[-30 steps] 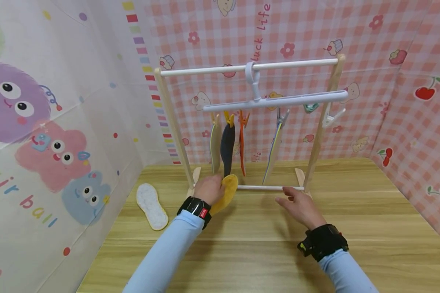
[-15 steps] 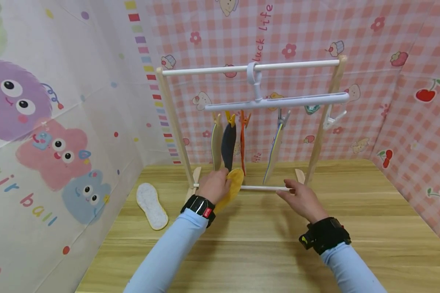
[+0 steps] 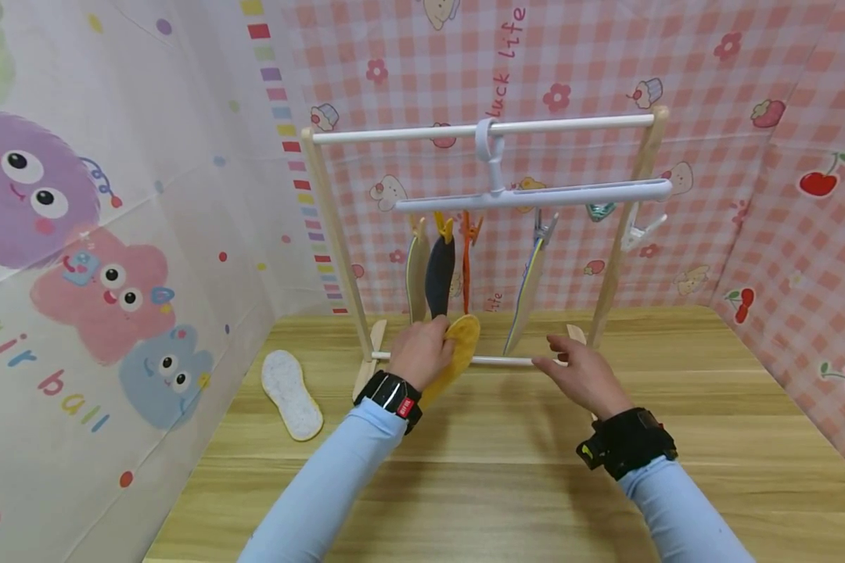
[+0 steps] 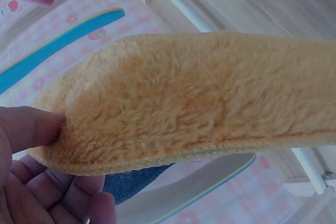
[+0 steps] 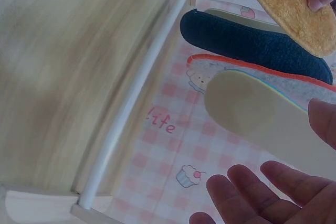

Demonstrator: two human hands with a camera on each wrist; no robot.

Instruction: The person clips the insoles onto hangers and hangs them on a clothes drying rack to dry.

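My left hand pinches the end of a fuzzy yellow insole between thumb and fingers, in front of the rack's lower rod. Behind it, a dark blue insole, a beige insole and an orange-edged insole hang from clips. Farther right hangs a pale insole with a blue-yellow edge, held by a grey clip. My right hand hovers near the lower rod, fingers apart and holding nothing; the right wrist view shows it beside the pale insole.
A grey-white insole lies on the wooden table at the left. The rack carries a lilac hanger on its top rod. A white clip hangs near its right post. Patterned cloth stands behind and beside.
My left hand has moved right and slightly away from me with the yellow insole. The right hand has shifted only a little. The hanging insoles look nearly unchanged.
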